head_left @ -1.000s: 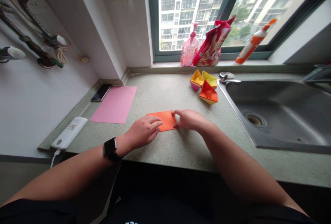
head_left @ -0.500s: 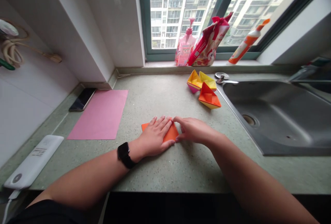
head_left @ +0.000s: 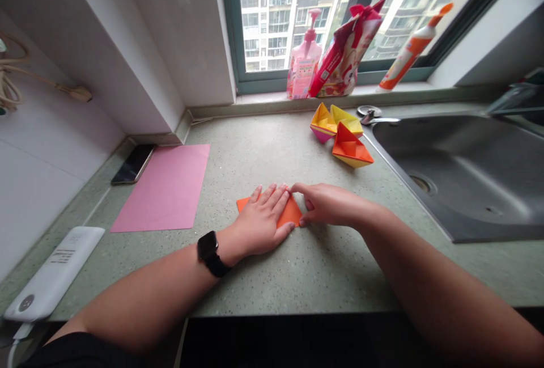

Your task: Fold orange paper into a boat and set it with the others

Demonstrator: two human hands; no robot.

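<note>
A folded orange paper [head_left: 290,212] lies on the speckled counter [head_left: 272,158] in front of me. My left hand [head_left: 262,221] lies flat on it with the fingers stretched out, covering most of the sheet. A black watch is on that wrist. My right hand [head_left: 326,204] rests at the paper's right edge, forefinger pressing the top corner and thumb at the lower corner, the other fingers curled. Only the paper's left corner and right side show.
Three folded paper boats [head_left: 342,134], yellow, pink and orange, sit near the sink [head_left: 463,164]. A pink sheet [head_left: 165,186], a phone [head_left: 133,164] and a white power bank [head_left: 51,274] lie at left. Pink pump bottle [head_left: 302,64], red pouch [head_left: 346,50] and orange-capped bottle [head_left: 408,50] stand on the sill.
My left hand went from curled at the paper's left edge to lying flat over it. The paper looks shorter. My right hand stayed at its right edge. The view shifted left and down.
</note>
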